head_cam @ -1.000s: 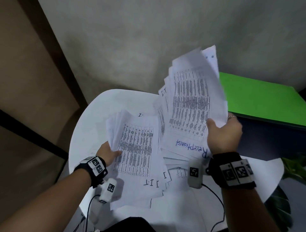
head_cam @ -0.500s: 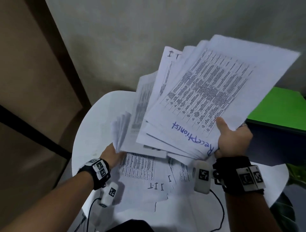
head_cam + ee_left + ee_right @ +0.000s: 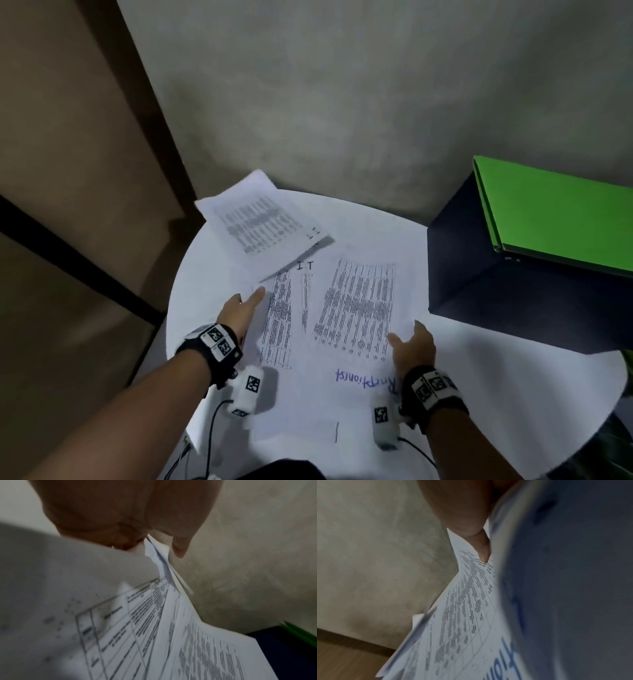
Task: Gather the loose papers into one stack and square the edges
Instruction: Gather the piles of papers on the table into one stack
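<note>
Printed white papers [image 3: 356,308] lie spread on the round white table [image 3: 479,394]; the top sheet has blue handwriting at its near end. A smaller sheaf [image 3: 257,222] is raised and tilted over the table's far left rim, casting a shadow. My left hand [image 3: 239,311] is at the pile's left edge, thumb out on top and fingers hidden; in the left wrist view paper corners [image 3: 154,550] run between thumb and fingers of that hand [image 3: 159,543]. My right hand [image 3: 411,342] holds the pile's right edge. The right wrist view shows its thumb [image 3: 464,520] on the sheet, which curls up beside it.
A dark box [image 3: 479,291] with a green folder [image 3: 555,219] on top stands on the table's right side, close to the papers. A grey wall runs behind the table. Green leaves [image 3: 628,377] show at the right edge. Wrist cables hang off the near rim.
The fanned stack held up in the air by my right hand has come down flat onto the table. A sheaf has swung out to the far left, and my left hand moved forward.
</note>
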